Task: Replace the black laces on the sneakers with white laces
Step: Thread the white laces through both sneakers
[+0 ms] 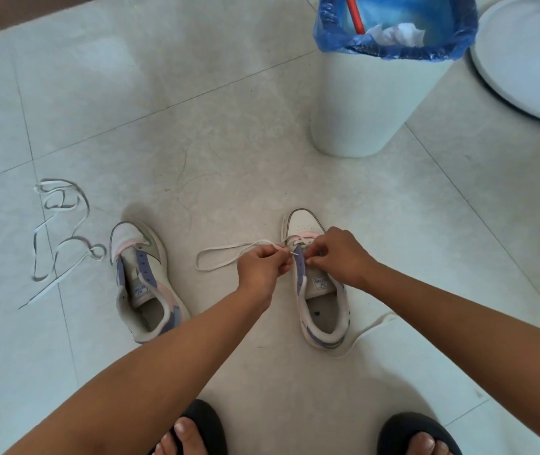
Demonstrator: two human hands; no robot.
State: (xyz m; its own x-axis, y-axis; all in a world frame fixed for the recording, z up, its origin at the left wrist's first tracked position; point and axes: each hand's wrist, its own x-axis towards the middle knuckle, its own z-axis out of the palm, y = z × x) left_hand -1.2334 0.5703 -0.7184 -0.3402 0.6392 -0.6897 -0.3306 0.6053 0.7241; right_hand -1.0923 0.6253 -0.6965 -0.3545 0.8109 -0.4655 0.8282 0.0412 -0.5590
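Lacing's just started on the right sneaker [319,290]: left hand [262,264] pinches the white lace [226,254] tip, right hand [337,254] pinches by the low eyelets. Next, probably poke the tip through

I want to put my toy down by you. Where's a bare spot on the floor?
Bare tiles lie between the left sneaker and the right sneaker, nearer you than the white lace, and beyond both toward the bin. Left of the left sneaker is crowded by the loose lace.

glossy tiled floor [229,126], crinkly plastic bin liner [331,34]
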